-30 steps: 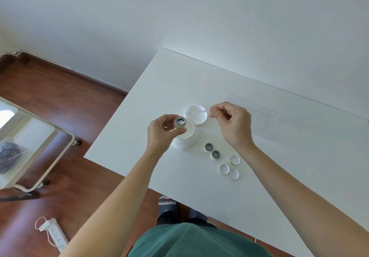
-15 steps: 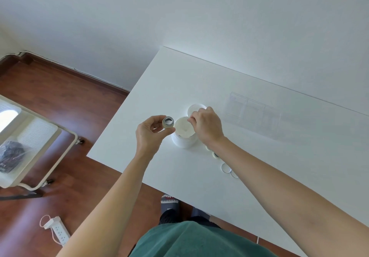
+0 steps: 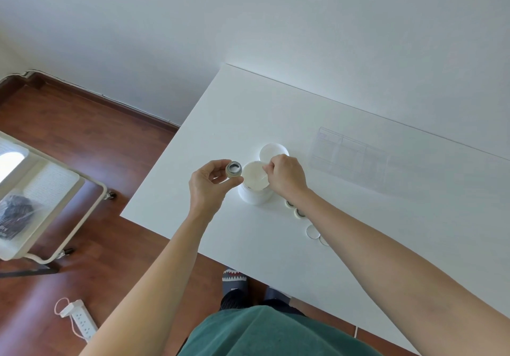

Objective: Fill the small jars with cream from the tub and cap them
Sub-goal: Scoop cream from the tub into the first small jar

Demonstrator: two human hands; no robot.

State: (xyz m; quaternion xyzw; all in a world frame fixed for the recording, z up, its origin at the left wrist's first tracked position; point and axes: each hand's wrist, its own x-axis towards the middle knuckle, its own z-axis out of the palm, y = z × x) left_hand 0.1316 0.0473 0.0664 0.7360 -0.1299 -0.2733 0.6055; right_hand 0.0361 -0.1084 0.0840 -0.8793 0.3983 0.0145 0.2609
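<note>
An open white cream tub (image 3: 255, 190) stands on the white table (image 3: 248, 112), its lid (image 3: 273, 151) lying just behind it. My left hand (image 3: 209, 187) holds a small clear jar (image 3: 233, 169) beside the tub's left rim, some white cream inside it. My right hand (image 3: 285, 176) pinches a thin clear spatula (image 3: 264, 172) whose tip dips into the tub. Two more small jars (image 3: 299, 213) stand right of the tub, partly hidden by my right forearm. White caps (image 3: 312, 231) lie nearer the front edge.
A clear plastic compartment box (image 3: 350, 156) lies at the back right of the table. The table's left edge drops to a wooden floor with a white trolley (image 3: 55, 203) and a power strip (image 3: 81, 321).
My right hand moved left and down from above the lid to the tub and put the spatula into the cream. My left hand shifted the jar slightly left of the tub.
</note>
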